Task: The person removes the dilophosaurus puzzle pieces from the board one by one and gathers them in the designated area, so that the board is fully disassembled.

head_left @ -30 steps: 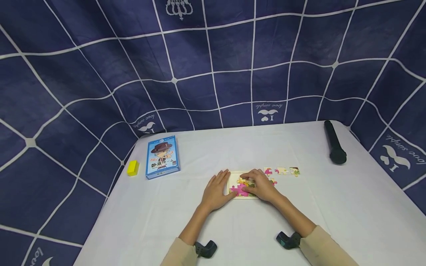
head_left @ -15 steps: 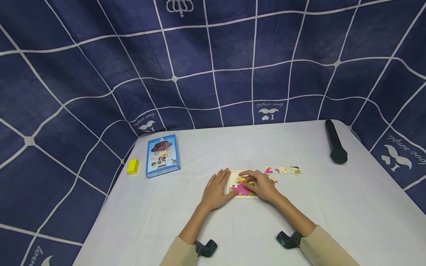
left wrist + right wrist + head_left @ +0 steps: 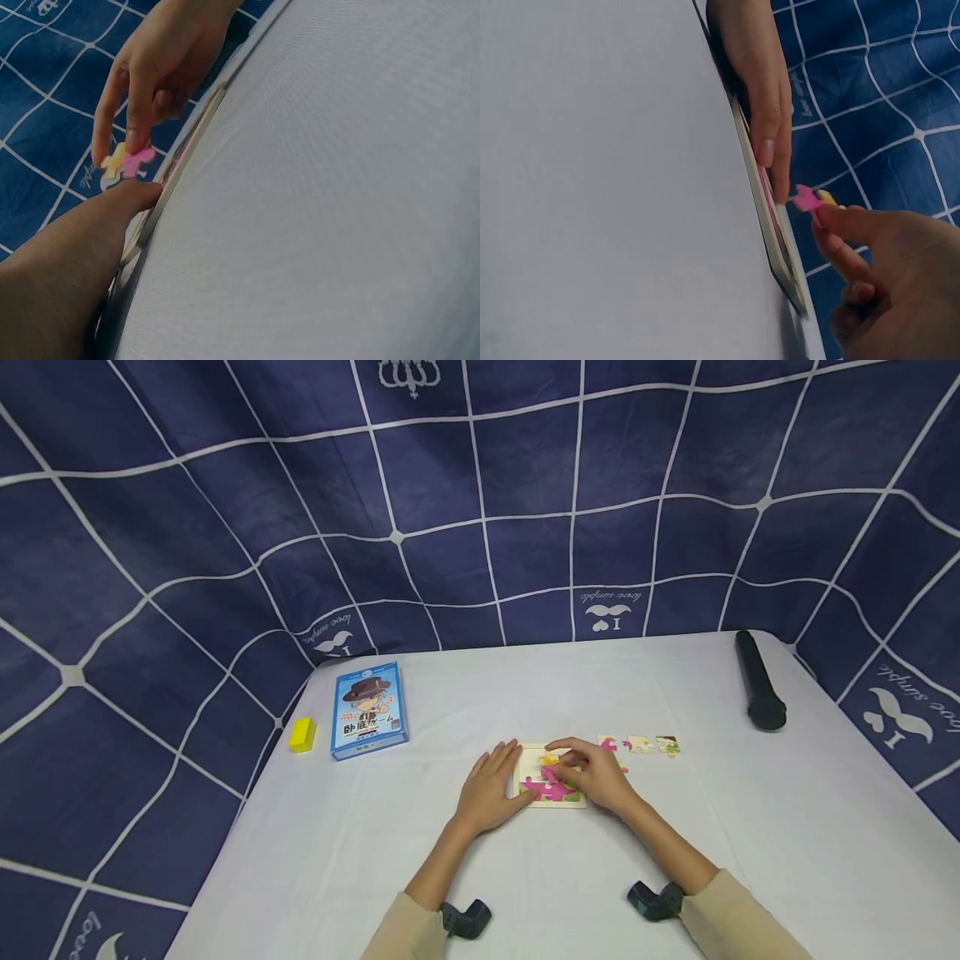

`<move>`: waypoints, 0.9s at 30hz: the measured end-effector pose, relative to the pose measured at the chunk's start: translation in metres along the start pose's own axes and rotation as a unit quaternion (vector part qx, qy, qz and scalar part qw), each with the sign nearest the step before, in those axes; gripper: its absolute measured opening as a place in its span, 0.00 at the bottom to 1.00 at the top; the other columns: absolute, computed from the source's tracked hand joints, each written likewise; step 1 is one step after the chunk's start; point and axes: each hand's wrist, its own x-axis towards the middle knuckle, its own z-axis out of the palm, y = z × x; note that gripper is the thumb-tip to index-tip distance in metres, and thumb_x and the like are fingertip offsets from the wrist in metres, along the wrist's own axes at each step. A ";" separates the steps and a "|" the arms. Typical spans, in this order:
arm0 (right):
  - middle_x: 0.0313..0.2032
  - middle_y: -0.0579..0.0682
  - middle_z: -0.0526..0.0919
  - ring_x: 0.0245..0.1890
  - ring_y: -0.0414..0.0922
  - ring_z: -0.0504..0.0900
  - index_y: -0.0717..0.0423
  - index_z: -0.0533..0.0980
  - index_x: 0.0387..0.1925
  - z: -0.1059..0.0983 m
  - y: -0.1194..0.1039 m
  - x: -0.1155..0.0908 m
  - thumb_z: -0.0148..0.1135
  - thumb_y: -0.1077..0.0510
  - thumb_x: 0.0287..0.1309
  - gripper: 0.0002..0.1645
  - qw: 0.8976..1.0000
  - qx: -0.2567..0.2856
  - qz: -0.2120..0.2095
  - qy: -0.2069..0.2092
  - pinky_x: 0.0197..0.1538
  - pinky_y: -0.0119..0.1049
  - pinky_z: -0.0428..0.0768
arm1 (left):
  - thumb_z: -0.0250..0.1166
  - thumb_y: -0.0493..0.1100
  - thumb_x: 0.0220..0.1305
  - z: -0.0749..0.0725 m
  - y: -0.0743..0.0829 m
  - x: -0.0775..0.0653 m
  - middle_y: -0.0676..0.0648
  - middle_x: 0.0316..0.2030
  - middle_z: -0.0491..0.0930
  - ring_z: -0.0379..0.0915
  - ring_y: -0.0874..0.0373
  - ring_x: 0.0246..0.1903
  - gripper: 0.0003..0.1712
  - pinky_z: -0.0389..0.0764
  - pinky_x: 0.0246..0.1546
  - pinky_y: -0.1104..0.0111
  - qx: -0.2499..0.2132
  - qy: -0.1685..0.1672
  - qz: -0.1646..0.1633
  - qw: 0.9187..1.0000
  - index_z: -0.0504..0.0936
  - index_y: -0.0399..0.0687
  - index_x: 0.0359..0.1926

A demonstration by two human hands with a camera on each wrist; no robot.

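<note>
While left hand (image 3: 486, 790), fingers straight, rests on tray (image 3: 558, 805) at left, likely steadying it, right hand (image 3: 603, 777) pinches piece (image 3: 138, 163) above.

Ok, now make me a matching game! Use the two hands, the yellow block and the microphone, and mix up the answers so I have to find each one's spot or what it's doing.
Column one
1. Left hand
2. Right hand
3. Yellow block
4. Microphone

Column two
A. Just left of the blue box
B. Pinching a pink-and-yellow puzzle piece
C. Near the far right corner of the white table
D. Laid along the left side of the puzzle tray

Right pairs: 1-D, 2-B, 3-A, 4-C
</note>
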 end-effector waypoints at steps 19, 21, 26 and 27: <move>0.27 0.45 0.82 0.22 0.40 0.62 0.48 0.78 0.47 -0.101 0.020 -0.039 0.69 0.58 0.49 0.20 0.992 -0.085 0.063 0.068 0.20 0.32 0.59 | 0.52 0.69 0.57 0.001 0.001 0.000 0.51 0.69 0.53 0.43 0.56 0.69 0.47 0.44 0.68 0.62 0.002 0.004 0.005 1.000 0.56 0.47 0.70; 0.27 0.46 0.81 0.22 0.40 0.61 0.49 0.78 0.47 -0.111 0.025 -0.046 0.69 0.57 0.49 0.20 0.990 -0.097 0.076 0.069 0.20 0.33 0.59 | 0.52 0.69 0.57 0.001 0.001 0.000 0.51 0.69 0.53 0.43 0.56 0.69 0.47 0.44 0.68 0.61 -0.001 0.002 0.008 1.000 0.56 0.47 0.70; 0.27 0.46 0.81 0.22 0.39 0.62 0.50 0.78 0.47 -0.125 0.035 -0.057 0.69 0.55 0.50 0.20 0.987 -0.111 0.096 0.059 0.20 0.33 0.61 | 0.51 0.70 0.57 0.000 0.001 0.000 0.51 0.69 0.52 0.43 0.56 0.69 0.47 0.44 0.68 0.62 0.005 0.001 0.004 1.000 0.55 0.47 0.70; 0.27 0.46 0.81 0.23 0.39 0.64 0.50 0.78 0.48 -0.126 0.036 -0.058 0.68 0.56 0.50 0.20 0.988 -0.108 0.097 0.056 0.21 0.33 0.62 | 0.51 0.70 0.57 0.000 0.001 0.000 0.51 0.69 0.52 0.43 0.57 0.69 0.47 0.44 0.68 0.62 0.008 0.002 0.004 1.000 0.55 0.47 0.70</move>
